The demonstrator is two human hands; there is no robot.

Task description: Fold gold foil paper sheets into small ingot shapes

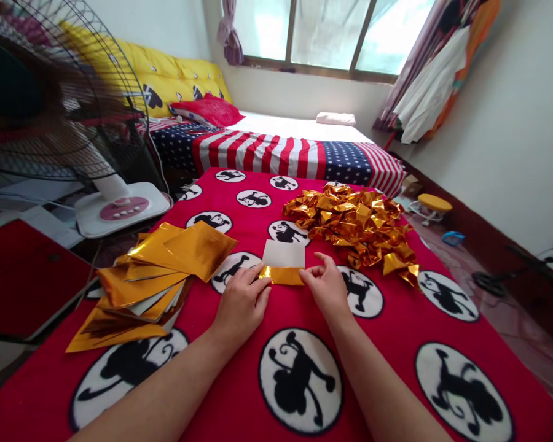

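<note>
A sheet of gold foil paper (283,253) lies on the red cloth, its white side up. Its near edge is folded over into a gold strip. My left hand (243,302) has its fingers closed on the left end of that strip. At the strip's right end, my right hand (326,287) pinches the paper between thumb and fingers. A stack of flat gold foil sheets (156,270), loosely fanned, lies left of my left hand. Beyond my right hand is a heap of folded gold foil pieces (350,218).
The red cloth (230,393) with black monkey prints covers the surface under my hands. A fan (120,205) with blurred blades stands at the left. Behind are a bed with a striped and starred cover (276,153) and a window. A yellow stool (433,202) stands at right.
</note>
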